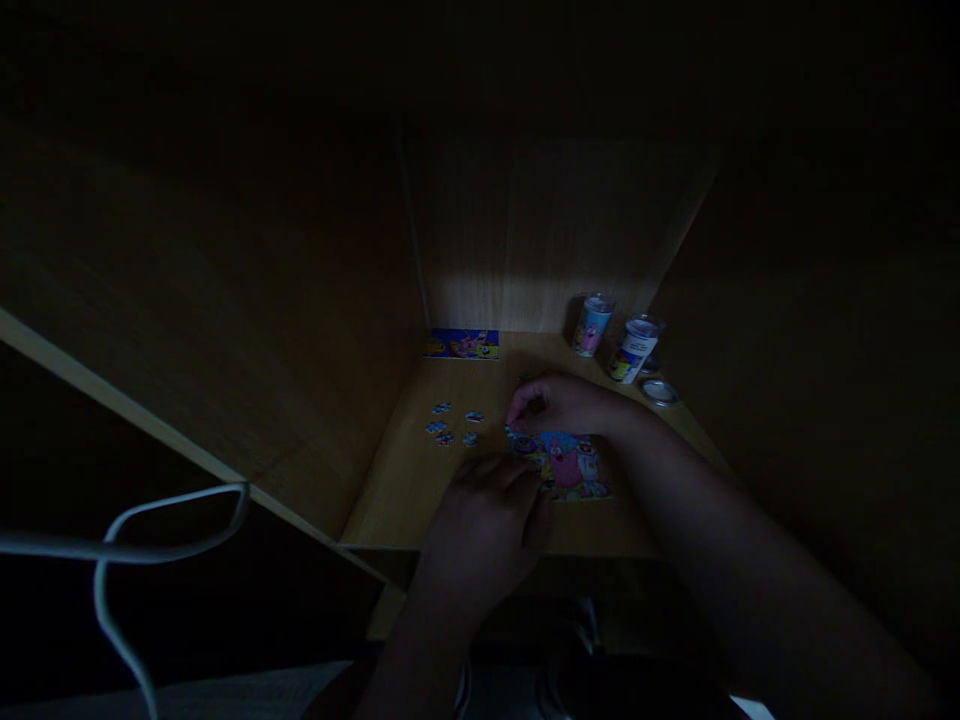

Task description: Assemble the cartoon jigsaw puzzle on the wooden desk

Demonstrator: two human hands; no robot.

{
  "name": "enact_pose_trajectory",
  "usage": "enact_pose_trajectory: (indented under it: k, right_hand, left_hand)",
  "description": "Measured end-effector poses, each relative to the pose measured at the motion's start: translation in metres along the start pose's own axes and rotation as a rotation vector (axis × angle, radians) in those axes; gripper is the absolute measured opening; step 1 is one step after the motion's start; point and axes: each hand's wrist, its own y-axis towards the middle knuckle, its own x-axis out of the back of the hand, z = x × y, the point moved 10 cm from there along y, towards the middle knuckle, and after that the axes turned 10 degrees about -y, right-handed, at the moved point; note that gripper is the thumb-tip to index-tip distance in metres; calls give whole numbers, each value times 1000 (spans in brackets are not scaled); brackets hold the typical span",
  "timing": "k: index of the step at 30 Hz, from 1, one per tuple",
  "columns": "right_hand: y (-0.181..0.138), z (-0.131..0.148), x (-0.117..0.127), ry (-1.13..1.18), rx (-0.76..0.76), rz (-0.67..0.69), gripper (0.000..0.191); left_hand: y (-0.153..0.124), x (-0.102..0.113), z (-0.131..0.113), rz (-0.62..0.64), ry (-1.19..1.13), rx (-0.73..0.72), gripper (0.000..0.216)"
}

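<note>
A partly assembled jigsaw puzzle (566, 468) with a pink cartoon starfish lies on the wooden shelf. My right hand (555, 402) reaches over its upper left corner, thumb and forefinger pinched on a small puzzle piece (509, 429) at the puzzle's edge. My left hand (491, 510) lies over the puzzle's lower left part, fingers bent and spread with the tips on it; it covers some of the picture. Left of the hands, several loose puzzle pieces (444, 438) are scattered on the wood.
Two clear cartoon-printed cans (592, 325) stand at the back right, a round metal lid (660, 392) beside them. A blue cartoon picture strip (461, 344) lies at the back left. Wooden walls enclose the dim shelf (405, 500). A white cable (172, 552) hangs at the left.
</note>
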Motion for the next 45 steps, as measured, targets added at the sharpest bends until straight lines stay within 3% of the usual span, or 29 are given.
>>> enact_pose_trajectory:
  k: [18,30,45]
  right_hand:
    - [1,11,4,15,71,-22,17]
    - [0,6,6,124,9,-32,23]
    - [-3,0,13,66,-7,-41,21]
  left_hand:
    - [-1,-2,0,17,27,7,12]
    - [-1,0,-1,6,40,-4,9]
    - [1,1,3,-24,47,24,13]
